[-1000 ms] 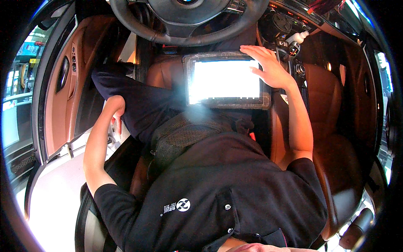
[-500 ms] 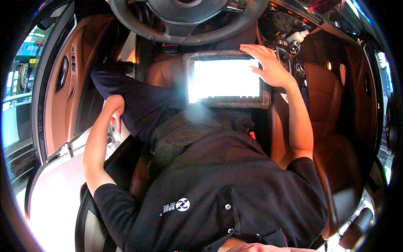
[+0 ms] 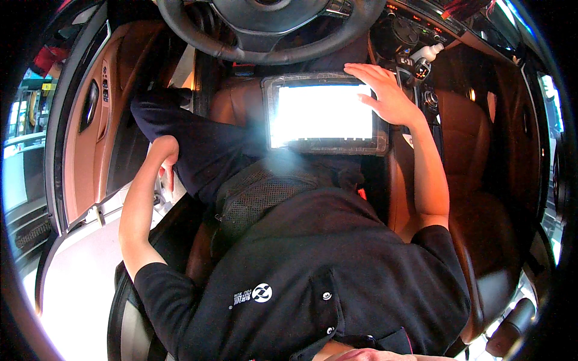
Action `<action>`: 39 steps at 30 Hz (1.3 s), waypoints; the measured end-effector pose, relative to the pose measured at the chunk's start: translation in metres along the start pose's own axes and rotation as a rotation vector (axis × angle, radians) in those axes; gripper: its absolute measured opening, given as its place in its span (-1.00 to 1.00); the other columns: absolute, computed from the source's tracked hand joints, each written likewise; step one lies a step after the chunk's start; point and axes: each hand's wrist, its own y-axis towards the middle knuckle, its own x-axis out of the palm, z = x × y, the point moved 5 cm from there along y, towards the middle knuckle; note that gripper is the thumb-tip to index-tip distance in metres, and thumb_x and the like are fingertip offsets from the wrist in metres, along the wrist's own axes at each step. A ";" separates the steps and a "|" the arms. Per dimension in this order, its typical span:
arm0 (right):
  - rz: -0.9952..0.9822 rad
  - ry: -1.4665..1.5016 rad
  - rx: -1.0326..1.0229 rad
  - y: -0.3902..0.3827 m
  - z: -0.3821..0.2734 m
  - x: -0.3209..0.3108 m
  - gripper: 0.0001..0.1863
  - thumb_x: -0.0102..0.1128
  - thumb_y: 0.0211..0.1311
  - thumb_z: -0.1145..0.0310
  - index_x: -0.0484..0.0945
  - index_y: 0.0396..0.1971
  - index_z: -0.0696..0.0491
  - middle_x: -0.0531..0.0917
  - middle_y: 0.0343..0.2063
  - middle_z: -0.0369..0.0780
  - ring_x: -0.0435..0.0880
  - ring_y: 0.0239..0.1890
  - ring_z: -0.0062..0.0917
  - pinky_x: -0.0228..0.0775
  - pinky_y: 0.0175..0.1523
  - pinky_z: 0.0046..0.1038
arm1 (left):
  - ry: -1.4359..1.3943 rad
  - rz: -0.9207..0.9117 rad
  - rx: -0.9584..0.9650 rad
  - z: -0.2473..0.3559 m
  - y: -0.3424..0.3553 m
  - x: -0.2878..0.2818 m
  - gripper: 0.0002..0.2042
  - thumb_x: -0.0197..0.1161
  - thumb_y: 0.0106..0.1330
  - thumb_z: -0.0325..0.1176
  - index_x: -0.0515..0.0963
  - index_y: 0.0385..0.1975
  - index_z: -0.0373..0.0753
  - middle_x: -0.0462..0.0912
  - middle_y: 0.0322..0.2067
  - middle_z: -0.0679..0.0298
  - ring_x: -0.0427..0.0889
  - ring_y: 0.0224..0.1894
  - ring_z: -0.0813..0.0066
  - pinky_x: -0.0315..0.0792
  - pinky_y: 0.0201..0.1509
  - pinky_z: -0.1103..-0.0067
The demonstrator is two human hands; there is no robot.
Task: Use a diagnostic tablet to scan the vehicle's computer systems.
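A tablet in a thick dark case rests across my lap, below the steering wheel. Its screen glows white, too bright to read. My right hand lies over the tablet's upper right corner, fingers stretched along the top edge and thumb over the screen's edge. How firmly it presses there cannot be made out. At the left, my left hand is bent at the wrist against my dark-trousered thigh. Its visible fingers hang straight down, holding nothing that I can see; the rest are hidden.
Ahead is the steering wheel. The brown car door stands open on the left. At the right, the centre console holds a gear selector beside a white bottle. Beyond it is a brown passenger seat.
Something red has come into view outside the door at the upper left. Both hands and the tablet keep their places.
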 end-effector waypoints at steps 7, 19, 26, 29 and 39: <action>0.001 0.004 -0.003 0.002 -0.002 0.000 -0.29 0.30 0.41 0.39 0.43 0.57 -0.07 0.49 0.55 -0.20 0.40 0.58 -0.23 0.02 0.68 -0.07 | -0.130 0.034 0.015 -0.002 0.004 -0.004 -0.04 -0.26 0.37 -0.56 0.24 0.63 0.80 0.23 0.65 0.43 0.32 0.53 0.70 0.24 0.45 0.67; -0.001 0.006 0.009 -0.001 0.000 0.001 -0.29 0.29 0.43 0.40 0.43 0.58 -0.07 0.48 0.56 -0.21 0.39 0.58 -0.24 0.01 0.67 -0.08 | 0.157 0.043 -0.026 0.011 -0.027 0.014 -0.27 -0.31 0.68 -0.30 0.16 0.56 1.00 0.23 0.67 0.50 0.10 0.73 0.45 0.10 0.73 0.37; -0.012 0.001 0.016 0.001 0.001 0.002 -0.28 0.28 0.42 0.41 0.42 0.58 -0.07 0.47 0.56 -0.20 0.38 0.58 -0.23 0.01 0.68 -0.07 | 0.210 -0.051 0.024 -0.004 0.006 -0.005 -0.22 -0.32 0.62 -0.37 0.15 0.60 0.93 0.31 0.63 0.49 0.30 0.61 0.42 0.28 0.61 0.40; -0.008 0.006 0.009 0.000 -0.001 0.001 -0.28 0.28 0.42 0.43 0.42 0.58 -0.07 0.47 0.57 -0.19 0.38 0.59 -0.23 0.00 0.68 -0.06 | 0.240 -0.051 0.033 -0.007 0.008 -0.005 -0.24 -0.32 0.64 -0.35 0.17 0.59 0.93 0.29 0.64 0.50 0.27 0.64 0.43 0.26 0.62 0.40; 0.009 0.013 -0.009 -0.001 0.001 0.002 -0.28 0.28 0.40 0.44 0.43 0.58 -0.06 0.48 0.56 -0.19 0.39 0.59 -0.22 0.02 0.68 -0.06 | 0.193 0.137 -0.034 0.011 -0.030 0.010 -0.54 -0.17 0.77 0.05 0.37 0.47 0.97 0.34 0.62 0.58 0.31 0.63 0.52 0.27 0.63 0.41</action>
